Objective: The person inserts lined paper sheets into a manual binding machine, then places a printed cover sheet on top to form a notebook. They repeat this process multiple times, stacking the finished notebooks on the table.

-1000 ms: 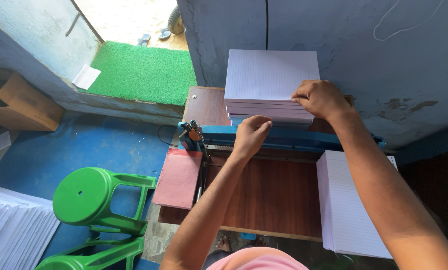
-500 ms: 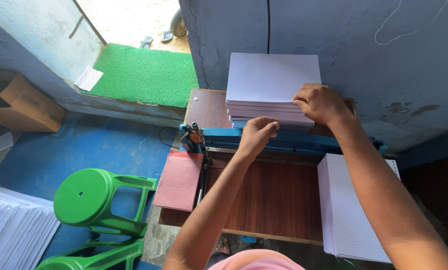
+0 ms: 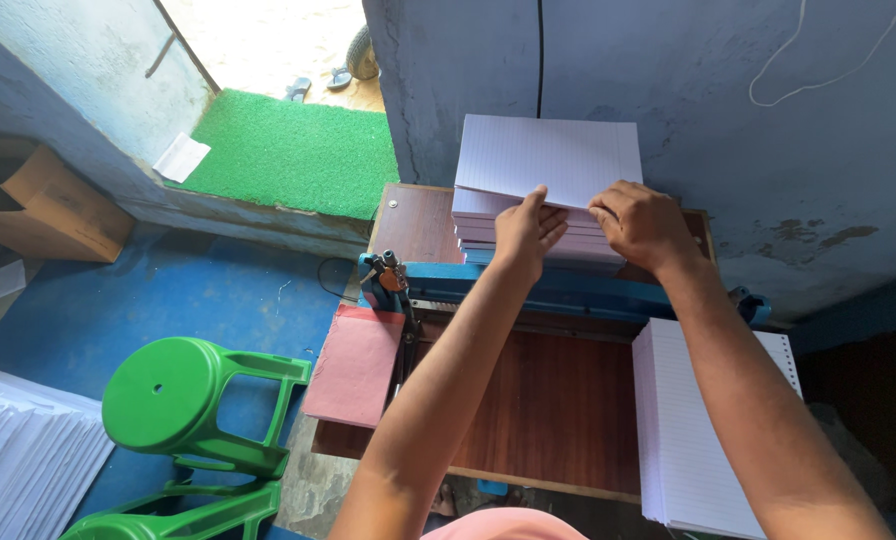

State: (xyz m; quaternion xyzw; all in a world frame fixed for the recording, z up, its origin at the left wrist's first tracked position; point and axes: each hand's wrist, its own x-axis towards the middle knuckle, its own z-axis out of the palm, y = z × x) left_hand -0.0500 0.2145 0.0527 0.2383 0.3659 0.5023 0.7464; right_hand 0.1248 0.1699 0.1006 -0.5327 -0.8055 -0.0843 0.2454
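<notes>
Both hands are up at the stack of lined paper (image 3: 546,170) in the upper middle of the frame, which sits on the far end of the wooden table (image 3: 558,410) against the blue wall. The left hand (image 3: 530,232) has its fingers slid in under the top batch of sheets, thumb on top, pinching that batch and lifting its near edge. The right hand (image 3: 646,222) is curled over the same edge just beside it, fingers bent and gripping the sheets. A blue paper cutter (image 3: 568,290) runs across just below the hands. Another pile of lined sheets (image 3: 708,430) lies lower right, a pink card (image 3: 356,365) left of the table, a cardboard box (image 3: 53,205) far left
</notes>
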